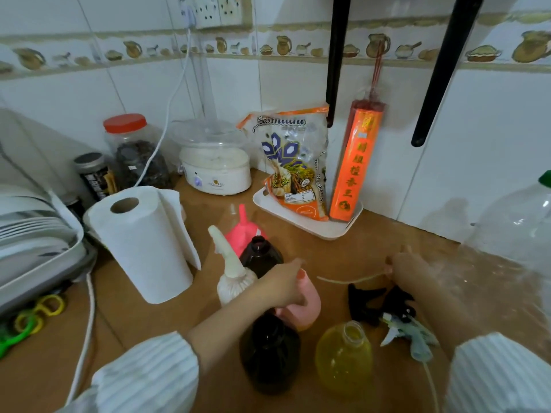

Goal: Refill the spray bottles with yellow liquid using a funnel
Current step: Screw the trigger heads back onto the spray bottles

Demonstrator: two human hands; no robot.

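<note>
Head view looks down on a brown counter (pixel 372 234), and several things near the yellow bottle (pixel 344 357) are hard to read. That bottle stands upright, uncapped, mouth up, filled with yellow liquid. Just left of it stands a dark bottle (pixel 269 353), also upright and open; the left forearm crosses over its neck and hides it. A second dark bottle (pixel 261 257) stands farther back, open mouth up. Behind that one lies a pink funnel (pixel 243 229), its spout pointing away toward the wall, its bowl partly hidden. A pink jug (pixel 307 305) sits behind the yellow bottle, and the left hand (pixel 283 283) lies over its top; the grip is blurred, so whether the fingers close on it cannot be told. A white sprayer (pixel 231 271) leans beside that hand, nozzle up and to the left. Right of the yellow bottle lie black sprayers (pixel 378 302) and a pale blue one (pixel 413 335), tangled and indistinct. The right hand (pixel 410 271) pinches a thin dip tube (pixel 351 280) that runs leftward, nearly level. A clear jug (pixel 518 225) is cut off at the right edge.
</note>
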